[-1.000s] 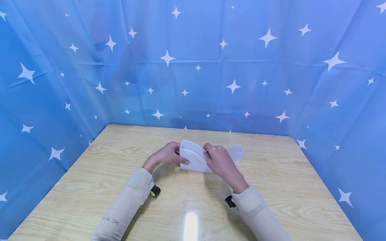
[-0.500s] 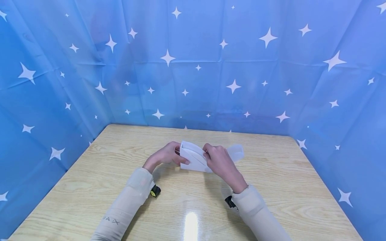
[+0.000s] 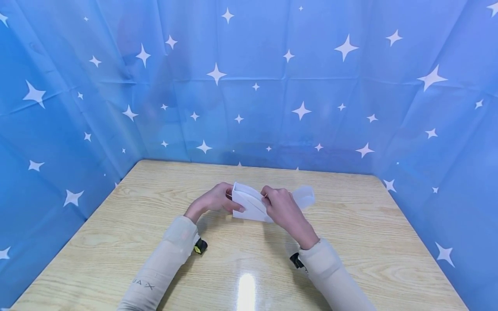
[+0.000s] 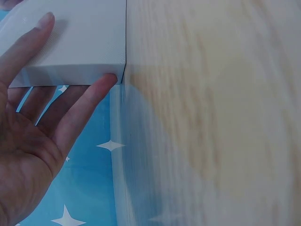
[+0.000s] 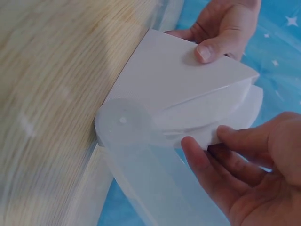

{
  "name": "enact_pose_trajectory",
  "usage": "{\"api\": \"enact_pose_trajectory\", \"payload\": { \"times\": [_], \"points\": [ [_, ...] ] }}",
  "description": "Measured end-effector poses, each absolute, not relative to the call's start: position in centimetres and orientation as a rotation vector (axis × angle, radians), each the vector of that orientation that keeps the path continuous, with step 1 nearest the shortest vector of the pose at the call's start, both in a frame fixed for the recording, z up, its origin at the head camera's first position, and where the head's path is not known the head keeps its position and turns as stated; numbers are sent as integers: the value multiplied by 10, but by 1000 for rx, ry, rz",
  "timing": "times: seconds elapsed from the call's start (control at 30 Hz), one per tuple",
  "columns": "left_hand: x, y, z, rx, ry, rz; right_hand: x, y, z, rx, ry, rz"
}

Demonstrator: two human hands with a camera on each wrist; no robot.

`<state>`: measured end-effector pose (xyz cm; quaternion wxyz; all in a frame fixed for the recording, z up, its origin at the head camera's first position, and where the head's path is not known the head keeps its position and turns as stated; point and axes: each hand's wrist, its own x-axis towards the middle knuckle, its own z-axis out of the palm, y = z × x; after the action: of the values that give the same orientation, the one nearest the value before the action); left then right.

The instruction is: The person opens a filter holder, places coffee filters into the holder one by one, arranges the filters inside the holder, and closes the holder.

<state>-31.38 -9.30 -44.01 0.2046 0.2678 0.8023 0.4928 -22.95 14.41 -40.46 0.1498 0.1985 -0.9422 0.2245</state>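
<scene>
A flat white box (image 3: 247, 208) stands on its edge on the table, its slot facing up in the head view. My left hand (image 3: 218, 198) grips its left end, the thumb on the broad side (image 5: 197, 80) and the fingers beneath or behind. A translucent lid (image 5: 155, 181) swings out from a round pivot at the box's corner. From the slot rises a thin white curved piece (image 5: 256, 101), with fine cord-like strands near both hands; its exact kind is unclear. My right hand (image 3: 285, 209) pinches this piece between thumb and fingers near the pivot end.
The wood-grain table (image 3: 163, 181) is backed by a blue curtain (image 3: 253, 52) with white stars. A black wrist camera (image 3: 200, 246) sits below the left sleeve, another black device (image 3: 296, 260) below the right. Light glares off the table's front.
Hardly anything differs. The white curved piece sits very slightly lower in the box; both hands stay in nearly the same spots.
</scene>
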Motion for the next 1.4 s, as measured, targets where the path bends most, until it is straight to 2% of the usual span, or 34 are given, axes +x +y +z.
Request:
{"api": "enact_pose_trajectory", "payload": {
  "times": [1.4],
  "points": [
    [-316,-93,-441,716,2250,1363,-231,139,-413,554,-2736,630]
  ]
}}
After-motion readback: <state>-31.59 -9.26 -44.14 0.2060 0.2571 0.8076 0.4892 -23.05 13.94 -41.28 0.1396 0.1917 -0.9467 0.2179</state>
